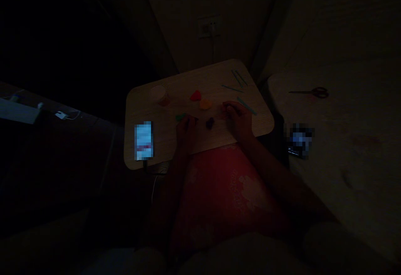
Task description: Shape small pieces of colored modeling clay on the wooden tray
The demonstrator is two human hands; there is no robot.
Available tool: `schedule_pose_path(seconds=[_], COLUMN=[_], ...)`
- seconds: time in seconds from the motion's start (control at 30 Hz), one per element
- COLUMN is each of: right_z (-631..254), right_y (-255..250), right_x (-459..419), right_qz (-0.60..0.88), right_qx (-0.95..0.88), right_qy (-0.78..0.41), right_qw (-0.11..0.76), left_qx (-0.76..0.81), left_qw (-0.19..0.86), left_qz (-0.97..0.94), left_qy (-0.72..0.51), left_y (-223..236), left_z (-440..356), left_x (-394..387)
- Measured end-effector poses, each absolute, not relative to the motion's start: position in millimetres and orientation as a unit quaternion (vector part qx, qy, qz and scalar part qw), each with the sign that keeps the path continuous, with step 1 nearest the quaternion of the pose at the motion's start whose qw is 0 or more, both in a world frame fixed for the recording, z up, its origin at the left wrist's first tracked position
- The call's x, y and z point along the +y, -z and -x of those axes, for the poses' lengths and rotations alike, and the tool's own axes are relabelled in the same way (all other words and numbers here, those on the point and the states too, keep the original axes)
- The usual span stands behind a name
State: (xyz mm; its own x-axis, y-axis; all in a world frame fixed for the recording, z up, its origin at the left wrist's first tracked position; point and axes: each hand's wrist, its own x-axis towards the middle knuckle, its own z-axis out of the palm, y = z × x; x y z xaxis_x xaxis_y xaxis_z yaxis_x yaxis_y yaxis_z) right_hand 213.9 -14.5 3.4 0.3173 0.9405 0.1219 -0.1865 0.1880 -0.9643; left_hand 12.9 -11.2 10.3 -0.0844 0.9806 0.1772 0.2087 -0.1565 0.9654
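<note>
In dim light, my left hand (pixel 186 129) is at the front of a small wooden-topped table (pixel 166 141), fingers curled together. A green piece (pixel 181 117) lies right by its fingertips; whether they touch it I cannot tell. My right hand (pixel 238 120) is closed in a pinch, and what it grips is too dark to make out. Between the hands sits a small dark lump (pixel 209 123). Behind it are a red piece (pixel 196 95) and an orange piece (pixel 205 104), side by side. A bluish-green strip (pixel 247 105) lies just beyond my right hand.
Several thin strips (pixel 239 78) lie at the table's back right. A clear cup (pixel 161 95) stands at the back left, and a lit phone (pixel 143 140) with a cable is at the front left. Scissors (pixel 310 92) rest on a pale surface to the right.
</note>
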Motion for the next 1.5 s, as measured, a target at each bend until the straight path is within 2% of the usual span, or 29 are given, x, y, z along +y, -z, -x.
schedule_pose_path(seconds=[0.4,1.07,1.5], right_z=[-209.9,-209.7,-211.1], right_y=[-0.6,0.2,-2.1], right_x=[-13.9,-14.3,-14.6], right_qz=[0.483,0.464,0.483], right_qx=[-0.391,-0.382,-0.382], right_qy=[-0.409,-0.462,-0.428], right_qw=[0.668,0.652,0.662], left_qx=[0.519,0.523,0.523], left_qw=[0.373,0.38,0.383], left_qz=[-0.572,-0.564,-0.562], left_qy=[-0.515,-0.514,-0.514], left_y=[-12.3,-10.7,-9.5], left_z=[-13.1,-13.3,-13.9], left_x=[-12.5,-10.9,-10.6])
